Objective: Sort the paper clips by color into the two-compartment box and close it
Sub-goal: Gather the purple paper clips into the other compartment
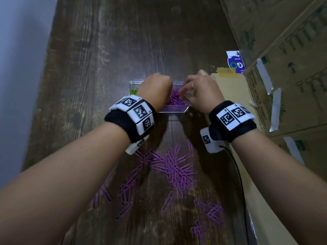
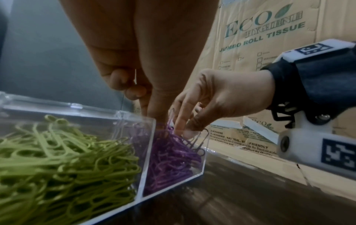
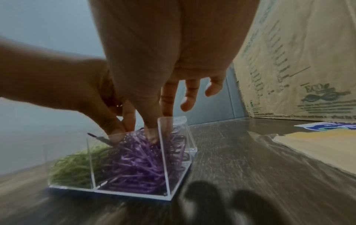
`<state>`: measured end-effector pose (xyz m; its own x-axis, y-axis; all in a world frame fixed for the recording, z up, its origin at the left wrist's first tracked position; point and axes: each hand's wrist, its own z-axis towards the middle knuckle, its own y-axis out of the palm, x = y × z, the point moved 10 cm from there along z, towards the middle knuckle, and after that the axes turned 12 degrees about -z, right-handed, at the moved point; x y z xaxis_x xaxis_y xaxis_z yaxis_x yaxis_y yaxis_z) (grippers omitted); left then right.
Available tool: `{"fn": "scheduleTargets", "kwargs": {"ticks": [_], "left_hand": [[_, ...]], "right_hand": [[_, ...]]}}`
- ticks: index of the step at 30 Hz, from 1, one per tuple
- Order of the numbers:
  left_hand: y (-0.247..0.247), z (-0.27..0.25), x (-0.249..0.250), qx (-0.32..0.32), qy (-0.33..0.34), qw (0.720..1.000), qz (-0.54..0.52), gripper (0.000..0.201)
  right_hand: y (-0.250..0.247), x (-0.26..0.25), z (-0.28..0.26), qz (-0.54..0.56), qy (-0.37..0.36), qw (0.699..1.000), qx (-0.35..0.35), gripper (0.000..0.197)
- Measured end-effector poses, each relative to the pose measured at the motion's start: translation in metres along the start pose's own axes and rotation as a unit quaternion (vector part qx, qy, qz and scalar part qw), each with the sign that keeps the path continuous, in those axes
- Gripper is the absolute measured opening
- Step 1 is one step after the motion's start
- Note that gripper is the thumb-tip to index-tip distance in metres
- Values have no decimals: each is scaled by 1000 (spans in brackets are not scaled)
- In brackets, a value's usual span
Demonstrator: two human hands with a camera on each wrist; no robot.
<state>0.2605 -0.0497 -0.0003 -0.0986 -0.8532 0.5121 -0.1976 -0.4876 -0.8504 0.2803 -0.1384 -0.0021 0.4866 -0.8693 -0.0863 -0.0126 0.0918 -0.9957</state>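
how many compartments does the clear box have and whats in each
2. The clear box has a left compartment with green clips and a right one with purple clips, where both hands reach in.

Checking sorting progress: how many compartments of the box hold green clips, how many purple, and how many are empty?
Compartments with green clips: 1
Compartments with purple clips: 1
Empty compartments: 0
Total: 2 compartments in the box
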Motion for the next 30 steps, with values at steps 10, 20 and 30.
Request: {"fn": "scheduleTargets", "kwargs": {"ticks": [10,20,30], "left_hand": [[-7,-74,-19,-7,18,995,-94,2],[35,-259,-130,-95,-280,955,-26,101],[78,-270,-84,-56,-214,969,-114,103]], "right_hand": [[3,7,-79,155,64,986,-8,19],[57,13,-267,108,256,928,-250,93],[68,-41,-309,146,303,924,-183,88]]}}
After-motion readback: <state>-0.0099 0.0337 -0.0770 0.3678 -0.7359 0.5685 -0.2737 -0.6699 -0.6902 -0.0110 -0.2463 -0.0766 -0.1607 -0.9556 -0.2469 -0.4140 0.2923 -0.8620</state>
